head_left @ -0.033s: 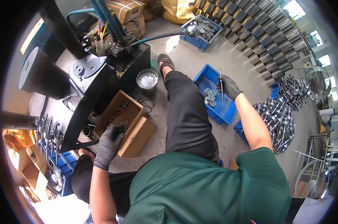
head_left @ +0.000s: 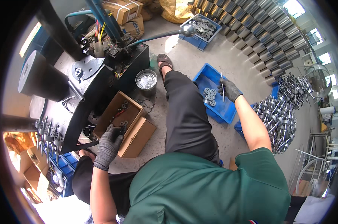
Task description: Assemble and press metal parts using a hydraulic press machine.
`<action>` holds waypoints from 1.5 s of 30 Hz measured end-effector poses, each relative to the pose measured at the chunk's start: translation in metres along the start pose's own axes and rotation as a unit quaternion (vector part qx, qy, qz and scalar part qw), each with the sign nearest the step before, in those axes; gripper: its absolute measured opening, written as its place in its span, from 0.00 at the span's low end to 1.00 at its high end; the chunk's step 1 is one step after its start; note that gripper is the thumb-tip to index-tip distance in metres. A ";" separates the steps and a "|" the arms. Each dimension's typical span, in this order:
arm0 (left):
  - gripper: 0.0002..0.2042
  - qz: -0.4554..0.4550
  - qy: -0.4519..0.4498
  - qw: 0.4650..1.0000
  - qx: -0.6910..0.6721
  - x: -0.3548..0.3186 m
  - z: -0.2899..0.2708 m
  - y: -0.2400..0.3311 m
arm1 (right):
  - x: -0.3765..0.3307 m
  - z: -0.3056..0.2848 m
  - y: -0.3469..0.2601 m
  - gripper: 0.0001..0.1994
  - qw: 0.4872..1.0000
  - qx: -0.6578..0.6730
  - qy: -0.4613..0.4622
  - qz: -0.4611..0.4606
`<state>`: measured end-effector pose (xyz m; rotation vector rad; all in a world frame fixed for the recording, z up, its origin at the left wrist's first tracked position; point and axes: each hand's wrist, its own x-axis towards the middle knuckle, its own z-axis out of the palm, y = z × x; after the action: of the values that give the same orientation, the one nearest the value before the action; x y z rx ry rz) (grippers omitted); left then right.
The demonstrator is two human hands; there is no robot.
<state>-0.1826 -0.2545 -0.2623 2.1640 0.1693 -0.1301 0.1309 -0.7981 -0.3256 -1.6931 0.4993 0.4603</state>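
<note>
My right hand (head_left: 230,90), in a dark glove, grips a thin metal rod (head_left: 223,89) over the right side of a blue plastic bin (head_left: 201,76). Several round grey metal discs with holes (head_left: 210,96) lie in that bin, left of the hand. My left hand (head_left: 108,146), in a grey knitted glove, reaches into an open cardboard box (head_left: 118,100). Its thumb stands apart from the fingers, whose tips are partly hidden. Beside them lie small metal rings (head_left: 123,124), which look like bearings.
On the left stands a black machine with a metal table (head_left: 60,108) and a blue ball-ended lever (head_left: 157,38). A metal can (head_left: 146,83) stands near my foot. At right lie piled rods with discs (head_left: 275,119). Stacked metal cylinders (head_left: 258,35) and another blue bin (head_left: 200,44) are farther back.
My right hand has shifted slightly toward me with the rod. The left hand has barely moved, and a little more of the rings beside its fingers shows.
</note>
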 end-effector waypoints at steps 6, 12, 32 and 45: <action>0.14 -0.049 -0.058 0.981 0.180 -0.007 0.013 -0.036 | 0.030 -0.043 0.103 0.19 0.933 -0.358 0.043 -0.011; 0.17 -0.115 -0.150 0.940 0.285 -0.019 0.015 -0.063 | 0.064 -0.029 0.138 0.19 0.806 -0.587 -0.054 -0.064; 0.15 -0.135 -0.162 0.928 0.307 -0.020 0.020 -0.103 | 0.128 0.034 0.160 0.19 0.663 -0.740 -0.083 -0.075; 0.16 -0.150 -0.157 0.933 0.288 -0.019 0.019 -0.091 | 0.125 0.017 0.154 0.22 0.765 -0.625 -0.067 -0.139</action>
<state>-0.2173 -0.2208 -0.3434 2.6437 0.3062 -0.7835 0.1470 -0.8145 -0.5230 -2.9235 -0.3118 0.7672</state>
